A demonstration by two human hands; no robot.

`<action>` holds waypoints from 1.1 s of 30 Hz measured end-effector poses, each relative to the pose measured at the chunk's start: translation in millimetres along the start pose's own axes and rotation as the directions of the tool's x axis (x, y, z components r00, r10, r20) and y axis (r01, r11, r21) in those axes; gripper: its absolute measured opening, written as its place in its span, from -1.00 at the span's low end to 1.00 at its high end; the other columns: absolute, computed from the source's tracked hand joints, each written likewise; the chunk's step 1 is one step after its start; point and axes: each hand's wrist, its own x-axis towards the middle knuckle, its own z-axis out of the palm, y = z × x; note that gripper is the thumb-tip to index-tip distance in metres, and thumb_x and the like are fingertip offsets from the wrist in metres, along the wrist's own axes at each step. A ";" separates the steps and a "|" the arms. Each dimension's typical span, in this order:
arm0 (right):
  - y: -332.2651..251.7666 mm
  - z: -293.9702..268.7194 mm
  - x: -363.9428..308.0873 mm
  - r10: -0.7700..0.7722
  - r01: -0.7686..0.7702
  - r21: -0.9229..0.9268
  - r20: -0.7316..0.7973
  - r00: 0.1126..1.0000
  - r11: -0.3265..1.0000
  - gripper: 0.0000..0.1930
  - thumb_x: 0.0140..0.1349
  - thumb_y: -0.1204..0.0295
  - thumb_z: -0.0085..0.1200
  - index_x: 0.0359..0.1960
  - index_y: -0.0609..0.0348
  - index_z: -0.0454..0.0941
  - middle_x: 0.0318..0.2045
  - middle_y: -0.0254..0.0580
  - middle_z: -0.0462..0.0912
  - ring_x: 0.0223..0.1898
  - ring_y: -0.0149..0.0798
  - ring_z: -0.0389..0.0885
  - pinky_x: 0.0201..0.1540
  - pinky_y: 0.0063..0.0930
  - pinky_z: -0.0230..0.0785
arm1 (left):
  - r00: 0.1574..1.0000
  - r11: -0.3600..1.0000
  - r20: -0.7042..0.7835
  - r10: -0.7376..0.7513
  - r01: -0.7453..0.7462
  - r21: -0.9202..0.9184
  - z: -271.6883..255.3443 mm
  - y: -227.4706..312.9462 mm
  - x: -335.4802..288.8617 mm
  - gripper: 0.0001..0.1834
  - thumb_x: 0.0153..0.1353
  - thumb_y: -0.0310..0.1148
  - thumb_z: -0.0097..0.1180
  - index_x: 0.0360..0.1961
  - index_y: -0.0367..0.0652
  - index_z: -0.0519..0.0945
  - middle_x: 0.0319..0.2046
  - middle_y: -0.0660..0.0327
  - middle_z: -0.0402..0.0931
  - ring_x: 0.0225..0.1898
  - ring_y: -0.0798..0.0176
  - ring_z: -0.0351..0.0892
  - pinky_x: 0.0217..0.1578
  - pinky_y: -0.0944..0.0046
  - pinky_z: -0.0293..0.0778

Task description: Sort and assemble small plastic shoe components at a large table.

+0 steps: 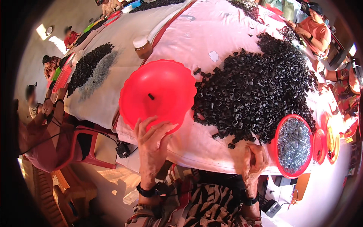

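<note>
Workroom, pale walls, long table under cloth: pink cloth (pixel 219 22) on the right, off-white cloth (pixel 124 32) on the left, red-edged seam between. Other people seated along both sides, e.g. a person in an orange-red shirt (pixel 317 32) far right. Red scalloped bowl (pixel 166 81) near the table's near edge, left of centre; one small black piece (pixel 151 97) lies inside it. Left hand (pixel 152 147) at the bowl's near side, fingers spread over the rim, not closed round anything visible. Right hand (pixel 254 160) well apart from the left, at the table's near edge, fingers curled in; can't tell if something small is pinched. Dark bands on both wrists. Big pile of black pieces (pixel 245 94), many ring-like, right of the bowl and on past the right hand; a few loose ones at its near edge. Near right: red basin (pixel 275 147) filled with clear pieces (pixel 294 145), small red dish (pixel 318 161) just right of it. Jar with white lid (pixel 142 49), brownish contents, just beyond the bowl. Far left: another black pile (pixel 89 62) beside a greyish clear pile (pixel 98 77). Red plastic chair (pixel 90 159) near left, off the table.
</note>
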 end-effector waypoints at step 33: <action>-23.0 -21.6 -40.7 -0.314 -0.110 0.560 0.604 0.733 0.821 -0.91 0.13 0.60 0.18 -0.32 0.26 0.58 -0.38 -0.10 0.60 -0.30 0.03 0.60 -0.23 -0.23 0.50 | 0.932 0.592 0.333 0.145 0.188 -0.784 26.9 86.9 30.6 -0.81 0.09 -0.73 0.14 -0.26 -0.35 0.64 -0.33 0.10 0.66 -0.32 0.29 0.62 -0.24 0.36 0.49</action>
